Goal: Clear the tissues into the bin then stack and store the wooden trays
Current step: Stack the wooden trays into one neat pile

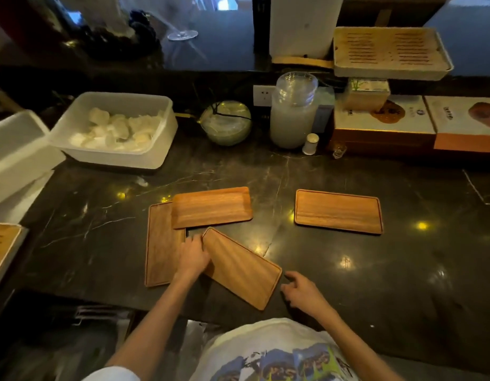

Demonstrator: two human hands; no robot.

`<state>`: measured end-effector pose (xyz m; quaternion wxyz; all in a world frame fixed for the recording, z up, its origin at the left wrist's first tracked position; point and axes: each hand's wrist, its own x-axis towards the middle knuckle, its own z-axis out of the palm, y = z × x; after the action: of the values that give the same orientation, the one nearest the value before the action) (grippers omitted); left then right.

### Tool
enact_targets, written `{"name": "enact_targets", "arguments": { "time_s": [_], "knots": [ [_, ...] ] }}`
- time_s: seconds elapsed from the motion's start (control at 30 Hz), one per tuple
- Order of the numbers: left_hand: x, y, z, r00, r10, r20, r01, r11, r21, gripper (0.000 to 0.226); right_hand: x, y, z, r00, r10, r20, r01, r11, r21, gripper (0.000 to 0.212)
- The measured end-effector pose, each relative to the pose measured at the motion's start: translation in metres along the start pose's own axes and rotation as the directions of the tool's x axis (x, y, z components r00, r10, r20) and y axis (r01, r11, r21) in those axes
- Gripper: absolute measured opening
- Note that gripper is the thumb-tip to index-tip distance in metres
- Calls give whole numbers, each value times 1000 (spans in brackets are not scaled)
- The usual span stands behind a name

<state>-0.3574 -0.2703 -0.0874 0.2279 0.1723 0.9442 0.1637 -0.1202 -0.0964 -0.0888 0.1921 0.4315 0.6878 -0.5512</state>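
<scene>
Several flat wooden trays lie on the dark marble counter [348, 270]. One long tray [161, 243] lies lengthwise at the left, and a second tray [212, 207] rests across its far end. A third tray [243, 268] sits tilted in front of me; my left hand [194, 255] grips its far left corner. My right hand [301, 291] hovers open just off its near right corner, not touching it. A fourth tray [338, 211] lies apart at the right. The white bin [155, 149] at the back left holds crumpled tissues [114, 129].
A white foam box [15, 149] stands at the far left and a slatted tray [1, 246] at the left edge. Along the back are a green glass bowl [226, 123], a jar of stacked clear lids [293, 111], a small white shaker [310, 144] and printed boxes [384, 119].
</scene>
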Motion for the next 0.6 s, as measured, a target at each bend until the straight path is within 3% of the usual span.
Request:
{"name": "enact_targets", "arguments": {
  "time_s": [0.1,0.3,0.47,0.6],
  "knots": [
    [-2,3,0,999,-44,13,44,999,30,35,-6,-4,12,989,109,95,-133,946,297,58],
    [-2,15,-1,987,-133,88,130,991,39,42,-15,-4,15,995,88,47,-100,893,438,53],
    [-14,43,13,996,-32,78,34,999,-26,36,-16,25,-20,987,58,-149,22,873,487,53],
    [-25,94,35,993,61,100,-44,985,-167,27,-16,56,-69,908,56,-415,149,884,444,50]
  ]
}}
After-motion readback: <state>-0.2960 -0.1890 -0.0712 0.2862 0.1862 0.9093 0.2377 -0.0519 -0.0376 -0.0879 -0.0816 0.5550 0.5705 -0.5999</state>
